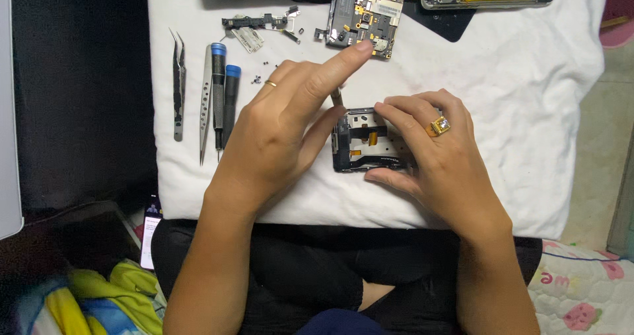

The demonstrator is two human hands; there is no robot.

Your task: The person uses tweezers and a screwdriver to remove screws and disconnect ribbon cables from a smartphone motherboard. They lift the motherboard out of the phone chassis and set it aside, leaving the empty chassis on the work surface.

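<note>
Right hand (432, 147) clamped on black phone frame (364, 149); left hand (284, 127) pinching thin tool (336, 97); bare soft white cloth (528, 97) at 3 o'clock.

Head camera looks straight down, close above hands (356, 143).

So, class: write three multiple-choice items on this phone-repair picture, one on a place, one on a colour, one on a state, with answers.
1. Where do the tweezers lie?
A. left of the screwdrivers
B. on the circuit board
C. under the right hand

2. What colour are the screwdriver caps?
A. red
B. blue
C. yellow

3. What is the right hand doing?
A. resting flat on the cloth
B. lifting a screwdriver
C. gripping the small phone part

Answers: A, they lie furthest left on the white cloth; B, both tops are blue; C, thumb and fingers close around the small phone part, while the left hand works beside it.
</note>
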